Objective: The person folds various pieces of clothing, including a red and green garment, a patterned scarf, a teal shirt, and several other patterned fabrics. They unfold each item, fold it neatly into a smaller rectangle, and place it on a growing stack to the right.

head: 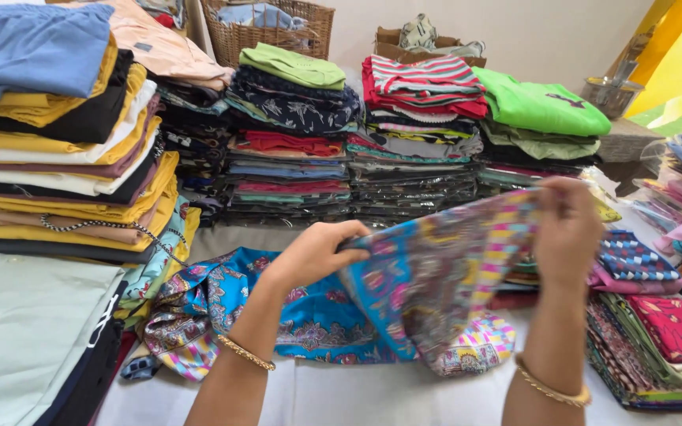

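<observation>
Head view: a bench (357, 394) crowded with folded clothes in stacks (294, 134). At its middle lies a blue printed cloth (404, 292), one end lifted. Left hand (313, 252) pinches its top edge, fingers closed on a fold; right hand (566, 229) grips the far corner, also closed. It looks thin, light and limp, probably a little slick; edges and corners seem the best places to hold it.
</observation>
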